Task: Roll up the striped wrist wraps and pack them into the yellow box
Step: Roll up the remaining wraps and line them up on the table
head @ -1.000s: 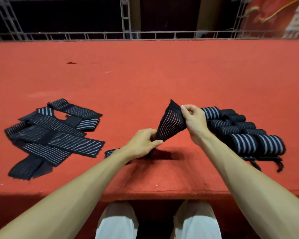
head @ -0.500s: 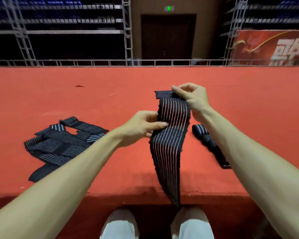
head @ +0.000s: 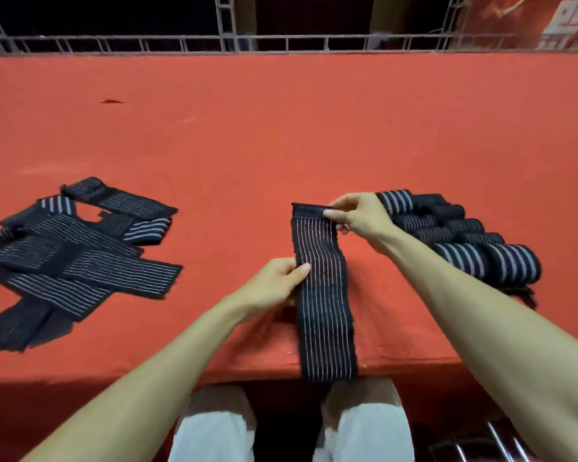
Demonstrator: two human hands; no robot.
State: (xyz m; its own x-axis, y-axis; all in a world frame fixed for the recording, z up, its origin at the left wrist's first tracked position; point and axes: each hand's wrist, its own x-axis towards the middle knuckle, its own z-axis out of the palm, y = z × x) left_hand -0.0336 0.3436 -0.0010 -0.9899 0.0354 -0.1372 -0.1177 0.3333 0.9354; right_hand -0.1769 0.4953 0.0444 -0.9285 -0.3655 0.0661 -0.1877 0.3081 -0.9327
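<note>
— Red bench [head: 281,145]: what is draped over its near edge?
— One striped wrap [head: 324,311], pinched midway by the left hand [head: 271,286], its far end by the right hand [head: 361,216].
— Beyond?
— Rolled wraps [head: 464,255] are stacked right, flat wraps [head: 80,261] left.

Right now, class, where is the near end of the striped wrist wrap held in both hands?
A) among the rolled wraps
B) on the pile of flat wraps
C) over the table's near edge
C: the striped wrist wrap, pinched at its far end by the right grip and at its side by the left grip, drapes over the red table at its near edge.
</note>
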